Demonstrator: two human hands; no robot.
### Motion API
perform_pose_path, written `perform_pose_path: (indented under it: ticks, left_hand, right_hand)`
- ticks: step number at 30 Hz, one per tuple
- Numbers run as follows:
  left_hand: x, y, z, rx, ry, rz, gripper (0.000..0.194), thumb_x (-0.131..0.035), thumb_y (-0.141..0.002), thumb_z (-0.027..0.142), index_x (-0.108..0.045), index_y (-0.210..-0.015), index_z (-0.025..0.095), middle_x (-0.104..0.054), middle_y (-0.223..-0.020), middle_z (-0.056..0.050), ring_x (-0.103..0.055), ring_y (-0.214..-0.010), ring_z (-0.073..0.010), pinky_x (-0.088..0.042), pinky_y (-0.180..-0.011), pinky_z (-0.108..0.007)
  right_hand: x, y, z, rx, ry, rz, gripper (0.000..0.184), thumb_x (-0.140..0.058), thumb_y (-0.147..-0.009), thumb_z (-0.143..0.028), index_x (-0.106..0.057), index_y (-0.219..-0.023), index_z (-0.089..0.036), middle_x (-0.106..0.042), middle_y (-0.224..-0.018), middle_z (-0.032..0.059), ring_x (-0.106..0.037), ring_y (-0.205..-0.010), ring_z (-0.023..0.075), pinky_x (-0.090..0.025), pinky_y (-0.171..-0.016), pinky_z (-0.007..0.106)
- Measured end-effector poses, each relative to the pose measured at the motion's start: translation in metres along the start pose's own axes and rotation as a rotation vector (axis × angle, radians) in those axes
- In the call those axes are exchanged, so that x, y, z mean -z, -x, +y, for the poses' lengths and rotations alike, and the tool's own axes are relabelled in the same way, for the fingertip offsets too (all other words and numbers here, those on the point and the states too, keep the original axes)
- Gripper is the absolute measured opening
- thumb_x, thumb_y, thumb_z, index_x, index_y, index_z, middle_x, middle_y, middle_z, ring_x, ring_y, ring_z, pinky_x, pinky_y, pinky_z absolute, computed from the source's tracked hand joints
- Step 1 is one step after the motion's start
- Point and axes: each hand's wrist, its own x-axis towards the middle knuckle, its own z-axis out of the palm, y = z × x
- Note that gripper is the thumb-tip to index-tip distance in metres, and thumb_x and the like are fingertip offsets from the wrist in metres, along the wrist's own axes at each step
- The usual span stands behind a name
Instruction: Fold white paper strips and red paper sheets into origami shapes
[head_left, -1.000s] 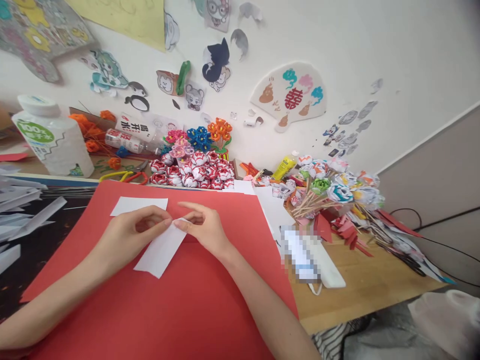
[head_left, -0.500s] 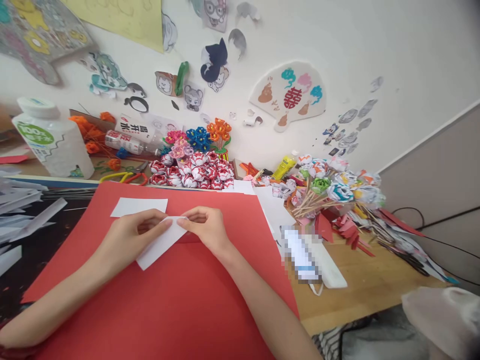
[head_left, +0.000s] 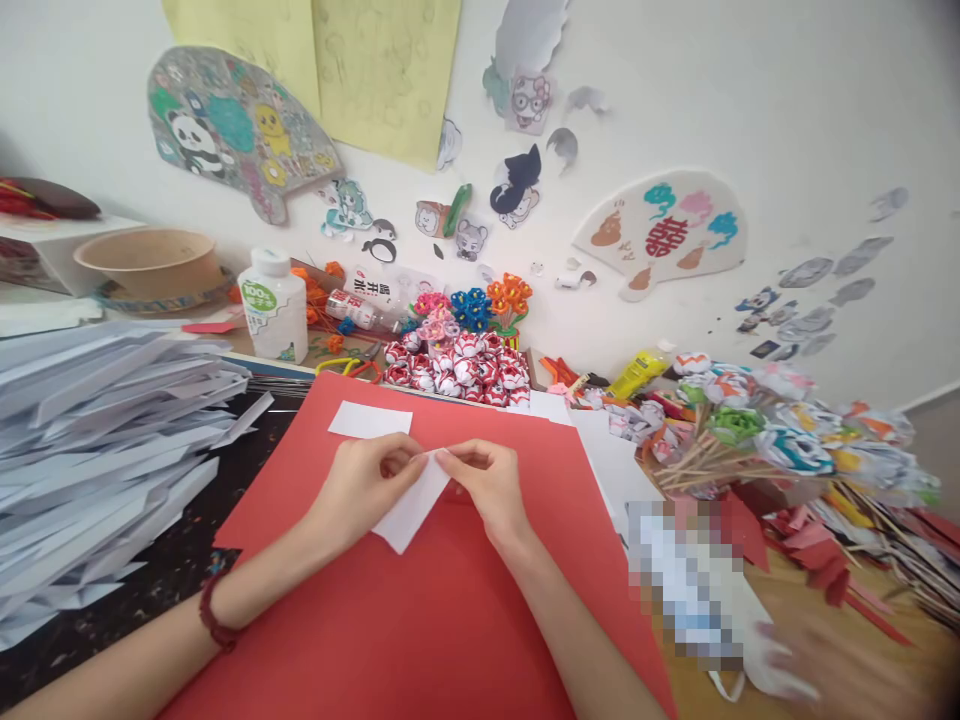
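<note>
Between my two hands, a small white piece of paper [head_left: 411,512] is held over the large red sheet [head_left: 442,620], its lower corner hanging toward me. My left hand [head_left: 373,482] pinches the paper's upper edge between thumb and fingers. Close beside it, my right hand [head_left: 486,485] grips the same edge near the upper corner, fingers curled. The fingertips hide the top of the paper. Another white paper rectangle [head_left: 369,419] lies flat on the red sheet just beyond my left hand.
A big heap of white paper strips [head_left: 97,450] covers the left side. Behind stand a white bottle [head_left: 274,310], scissors [head_left: 352,366] and red-and-white paper flowers [head_left: 465,365]. Stemmed paper flowers [head_left: 735,425] lie at right. Someone else's blurred hand [head_left: 840,650] is by a pixelated phone-like object [head_left: 682,590].
The view has swung left, so everything sits further right and more of the strip heap shows. Both hands still pinch the paper. Another person's hand has come in at lower right.
</note>
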Motion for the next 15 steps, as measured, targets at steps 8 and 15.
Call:
perform_pose_path:
  ticks: [8,15]
  left_hand:
    - [-0.005,0.001,-0.007,-0.016,0.006,-0.076,0.032,-0.051,-0.090,0.043,-0.069,-0.081,0.018,-0.072,-0.074,-0.004,-0.066,-0.067,-0.0180,-0.046,-0.059,-0.025]
    - [-0.004,0.003,-0.005,-0.002,0.000,-0.012,0.033,-0.052,-0.090,0.044,-0.073,-0.088,0.019,-0.074,-0.076,-0.004,-0.066,-0.068,-0.0189,-0.046,-0.061,-0.026]
  right_hand:
    - [-0.001,0.006,-0.010,0.254,0.244,-0.021,0.013,-0.072,-0.082,-0.035,-0.078,-0.085,-0.024,-0.075,-0.084,0.0032,-0.066,-0.075,0.0191,-0.051,-0.068,0.031]
    - [-0.001,0.009,-0.006,0.298,0.329,0.101,0.013,-0.072,-0.082,-0.034,-0.076,-0.078,-0.023,-0.073,-0.076,0.0031,-0.064,-0.066,0.0187,-0.050,-0.062,0.030]
